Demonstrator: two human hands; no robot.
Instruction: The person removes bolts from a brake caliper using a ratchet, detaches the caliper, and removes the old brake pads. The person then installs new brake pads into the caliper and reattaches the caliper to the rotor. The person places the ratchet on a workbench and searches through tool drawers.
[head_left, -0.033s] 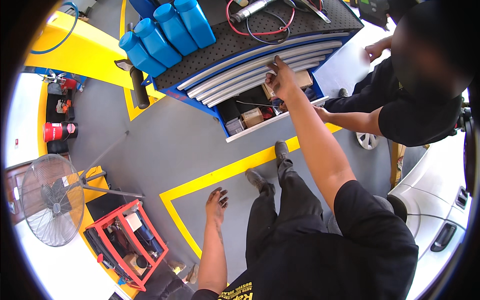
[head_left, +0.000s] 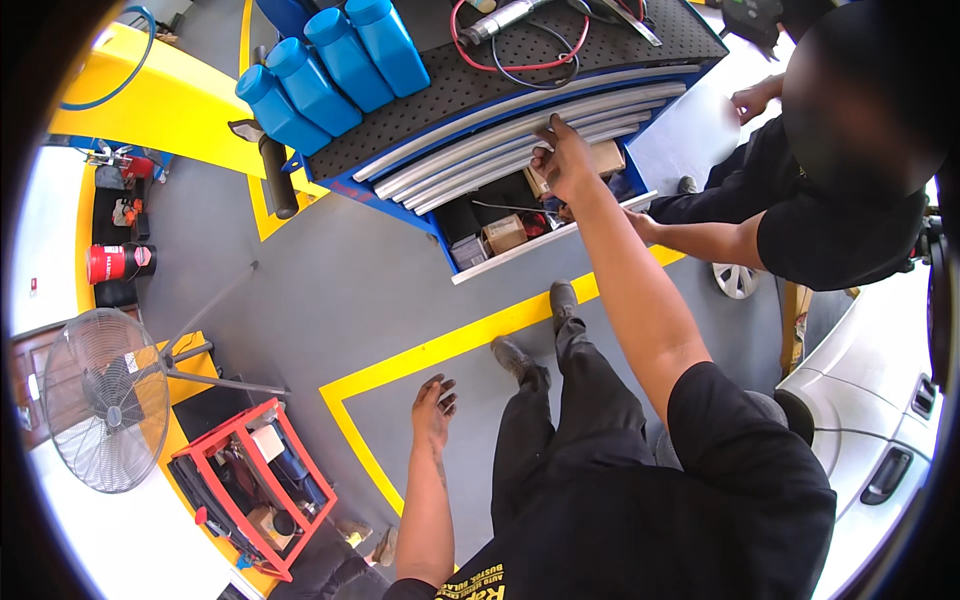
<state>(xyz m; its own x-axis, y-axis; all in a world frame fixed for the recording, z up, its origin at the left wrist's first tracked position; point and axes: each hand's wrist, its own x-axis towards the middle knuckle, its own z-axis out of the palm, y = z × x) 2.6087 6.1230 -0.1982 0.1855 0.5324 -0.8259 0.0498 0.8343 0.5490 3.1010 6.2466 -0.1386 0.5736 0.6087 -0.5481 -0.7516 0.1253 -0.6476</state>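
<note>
My right hand (head_left: 563, 165) reaches over a blue tool chest (head_left: 430, 232), its fingertips at the silver drawer fronts (head_left: 480, 150). The fingers are partly bent and apart, with nothing visible in them; whether they touch a drawer front I cannot tell. Below it a bottom drawer (head_left: 510, 257) stands pulled out, holding small cardboard boxes (head_left: 505, 234), a dark case and loose items. My right forearm hides part of this drawer. A co-worker's hand (head_left: 640, 227) is at the drawer's right end. Low over the floor hangs my left hand (head_left: 434, 407), empty, its fingers loosely spread.
Several blue bottles (head_left: 345, 75), an air tool (head_left: 505, 18) and a red cable (head_left: 480, 66) lie on the chest top. The co-worker (head_left: 840, 210) crouches at the right, near a white car (head_left: 850, 410). A fan (head_left: 105, 400) and red cart (head_left: 255, 490) stand left.
</note>
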